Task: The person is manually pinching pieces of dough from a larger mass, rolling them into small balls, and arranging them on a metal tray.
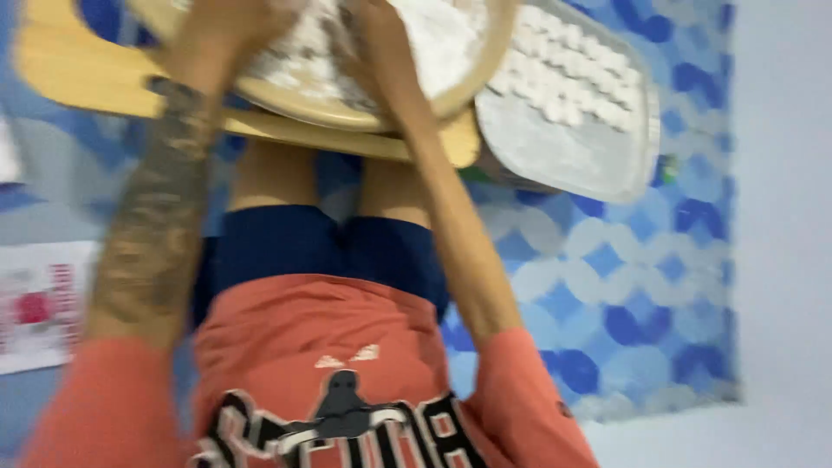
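Observation:
The picture is motion-blurred. Both my arms reach away from me to a round wooden tray (347, 111) dusted with white flour (442, 35). My left hand (221, 35), on a tattooed forearm, rests at the tray's left side. My right hand (373, 39) lies over the floury middle. The blur hides the fingers of both hands and whether they hold anything. The round tray sits on a pale wooden board (69, 69) above my knees. To its right is a grey rectangular tray (563, 152) holding rows of small white dough pieces (572, 65).
I sit on a blue and white patterned mat (624, 286), in an orange shirt and dark blue shorts. A printed paper sheet (35, 303) lies at the left. Pale floor (780, 217) runs along the mat's right edge.

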